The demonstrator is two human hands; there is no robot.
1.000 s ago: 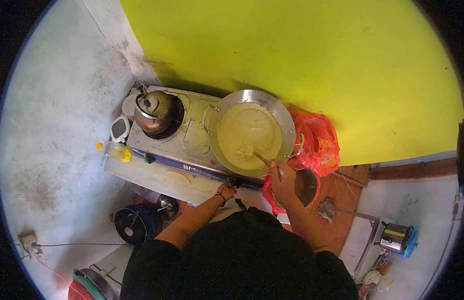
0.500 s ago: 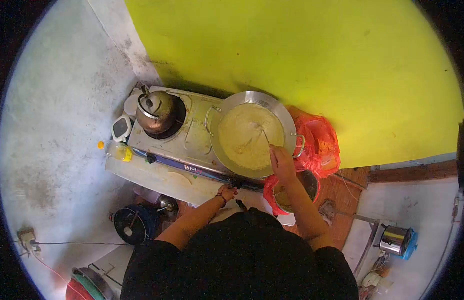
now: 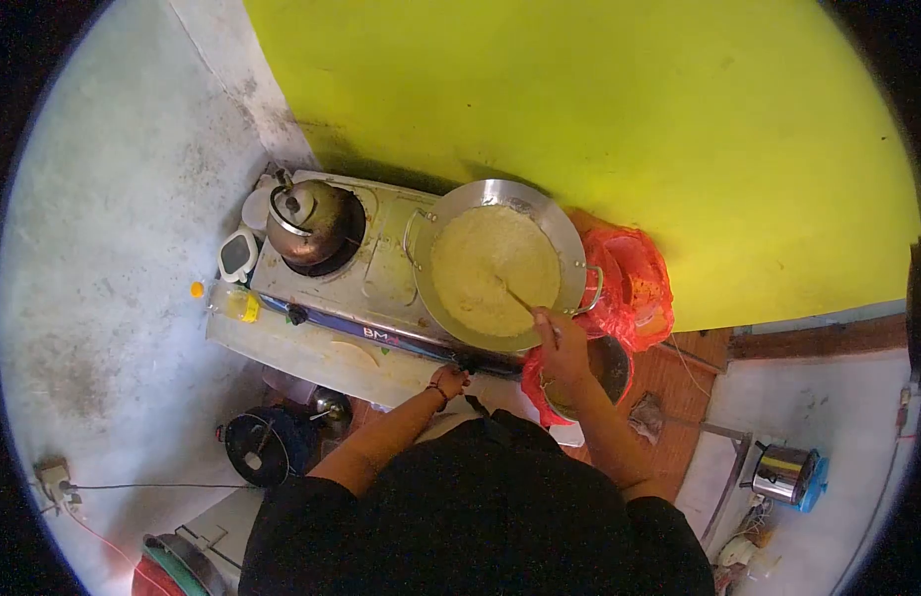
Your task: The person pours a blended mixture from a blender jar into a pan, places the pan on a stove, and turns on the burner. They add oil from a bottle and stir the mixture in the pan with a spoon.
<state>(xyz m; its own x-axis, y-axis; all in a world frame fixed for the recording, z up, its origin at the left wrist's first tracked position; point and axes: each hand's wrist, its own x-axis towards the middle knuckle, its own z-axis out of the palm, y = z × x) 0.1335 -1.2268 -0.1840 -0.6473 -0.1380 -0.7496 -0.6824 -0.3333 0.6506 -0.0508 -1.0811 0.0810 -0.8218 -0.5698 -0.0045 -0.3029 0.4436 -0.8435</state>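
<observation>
Gripping the stirrer point(image 3: 521, 299) in my closed right hand point(image 3: 565, 348), I hold it slanting up-left, tip buried in the yellow mix point(image 3: 485, 260) in the wok point(image 3: 567, 236). My left hand point(image 3: 448, 380) sits at the front of the stove point(image 3: 381, 288), grip unclear.

I count one stove point(image 3: 366, 288), one table point(image 3: 301, 350), one pan point(image 3: 495, 263), one kettle point(image 3: 306, 221) and one spoon point(image 3: 520, 298). There are two hands, the left hand point(image 3: 448, 380) and the right hand point(image 3: 565, 348), both of one person. I see also one red bag point(image 3: 634, 283), one yellow bottle point(image 3: 237, 303), one steel pot point(image 3: 786, 475) and one white container point(image 3: 239, 253).
</observation>
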